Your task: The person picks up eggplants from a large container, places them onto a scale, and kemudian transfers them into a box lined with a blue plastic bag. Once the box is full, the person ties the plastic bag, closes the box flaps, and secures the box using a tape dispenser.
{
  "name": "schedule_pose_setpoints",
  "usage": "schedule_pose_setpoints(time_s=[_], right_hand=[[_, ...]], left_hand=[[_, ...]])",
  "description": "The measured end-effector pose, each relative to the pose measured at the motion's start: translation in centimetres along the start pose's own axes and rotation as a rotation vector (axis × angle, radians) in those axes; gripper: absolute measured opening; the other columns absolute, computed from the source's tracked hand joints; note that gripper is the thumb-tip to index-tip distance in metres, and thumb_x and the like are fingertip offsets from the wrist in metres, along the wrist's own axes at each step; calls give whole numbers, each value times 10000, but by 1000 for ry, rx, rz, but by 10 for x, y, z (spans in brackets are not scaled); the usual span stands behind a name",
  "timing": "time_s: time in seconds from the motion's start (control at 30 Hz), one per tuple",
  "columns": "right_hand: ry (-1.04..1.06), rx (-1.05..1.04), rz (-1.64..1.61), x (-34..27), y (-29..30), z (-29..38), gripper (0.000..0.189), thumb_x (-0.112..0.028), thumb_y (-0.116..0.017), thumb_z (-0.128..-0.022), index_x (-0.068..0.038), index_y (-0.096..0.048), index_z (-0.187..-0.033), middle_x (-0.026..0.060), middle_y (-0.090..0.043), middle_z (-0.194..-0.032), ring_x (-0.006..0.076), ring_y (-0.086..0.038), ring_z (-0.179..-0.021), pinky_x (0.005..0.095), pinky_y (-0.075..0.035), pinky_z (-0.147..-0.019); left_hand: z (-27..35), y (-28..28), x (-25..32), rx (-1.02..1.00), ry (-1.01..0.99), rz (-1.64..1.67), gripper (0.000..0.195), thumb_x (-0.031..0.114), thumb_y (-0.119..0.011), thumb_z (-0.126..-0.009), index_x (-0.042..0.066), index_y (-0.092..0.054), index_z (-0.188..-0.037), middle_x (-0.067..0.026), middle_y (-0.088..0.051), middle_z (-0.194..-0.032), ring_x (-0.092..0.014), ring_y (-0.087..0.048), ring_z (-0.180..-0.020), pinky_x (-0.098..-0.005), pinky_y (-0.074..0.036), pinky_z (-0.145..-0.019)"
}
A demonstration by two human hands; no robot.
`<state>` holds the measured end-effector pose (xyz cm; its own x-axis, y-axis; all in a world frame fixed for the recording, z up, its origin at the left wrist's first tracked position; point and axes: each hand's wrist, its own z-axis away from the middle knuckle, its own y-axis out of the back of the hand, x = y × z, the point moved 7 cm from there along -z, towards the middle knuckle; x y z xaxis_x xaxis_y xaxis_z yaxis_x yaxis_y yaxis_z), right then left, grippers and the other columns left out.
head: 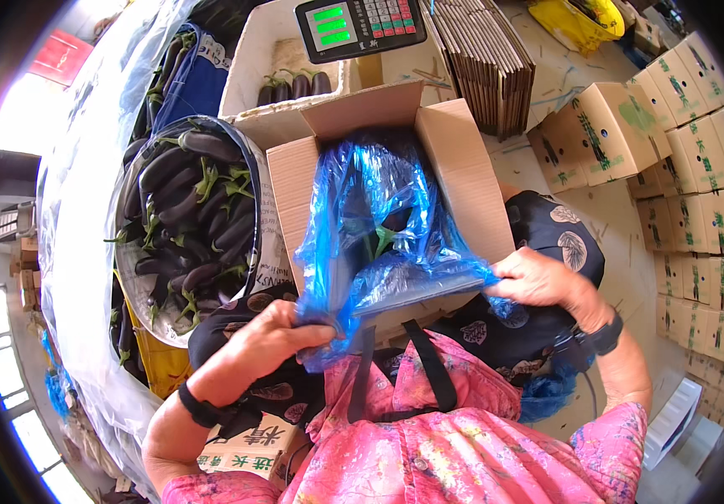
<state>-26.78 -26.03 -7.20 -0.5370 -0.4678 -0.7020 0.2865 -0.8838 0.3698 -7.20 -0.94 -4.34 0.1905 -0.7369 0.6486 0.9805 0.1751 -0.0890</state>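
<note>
An open cardboard box (459,170) stands before me between my knees, its flaps raised. Blue plastic film (349,189), likely a liner bag, lies inside it and spills over the near side. Through a gap in the film shows an eggplant (396,219) with a green stem; the rest of the contents is mostly covered. My left hand (274,334) grips the film's edge at the box's near left corner. At the near right corner my right hand (535,277) pinches the other end. The film is stretched between both hands.
A lined basket (255,157) heaped with eggplants is at my left. Behind the box, a white foam crate (236,94) holds several eggplants beside a digital scale display (362,28). Flattened cartons (485,63) stand beyond; packed boxes (702,214) are stacked on the right.
</note>
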Motion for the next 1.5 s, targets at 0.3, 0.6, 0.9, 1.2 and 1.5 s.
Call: schedule_pose_setpoints(time_s=[0.3, 0.6, 0.9, 1.2, 1.5], right_hand=[[382, 94, -1271, -29, 56, -13, 436, -314, -586, -989, -46, -504, -1323, 67, -658, -1127, 130, -667, -944, 247, -534, -652], [235, 107, -105, -46, -3, -61, 975, -389, -853, -718, -64, -329, -1473, 202, -653, -1142, 305, -686, -931, 398, -536, -877], [693, 270, -96, -93, -12, -71, 345, -134, -740, -811, -36, -648, -1129, 136, -691, -1007, 233, -687, -888, 365, -542, -823], [753, 348, 216, -118, -32, -52, 183, -144, -673, -802, -89, -675, -976, 158, -629, -974, 334, -666, -799, 428, -561, -678], [825, 263, -137, -113, -43, -45, 416, -14, -620, -696, 47, -569, -1104, 251, -589, -970, 430, -621, -888, 467, -530, -780]], left_hand=[[-28, 19, 48, 87, -291, 422, 360, 249, -578, -991, 7, -566, -1256, -123, -635, -1227, -222, -652, -1061, -367, -557, -836], [-64, -16, 40, -34, -300, 293, 604, 118, -632, -938, 25, -362, -1471, -103, -560, -1311, -184, -586, -1150, -321, -488, -952], [0, -51, 118, 288, -946, -1003, 157, -6, -593, -799, -15, -612, -955, -206, -609, -800, -353, -639, -761, -419, -511, -668], [-69, 28, 140, 679, -830, -1043, 499, 207, -786, -755, 10, -604, -1176, -161, -619, -1129, -320, -622, -971, -416, -515, -851], [-133, 2, 93, 545, -718, -1242, 561, 230, -824, -687, 83, -531, -1142, -161, -637, -929, -365, -603, -989, -466, -490, -819]])
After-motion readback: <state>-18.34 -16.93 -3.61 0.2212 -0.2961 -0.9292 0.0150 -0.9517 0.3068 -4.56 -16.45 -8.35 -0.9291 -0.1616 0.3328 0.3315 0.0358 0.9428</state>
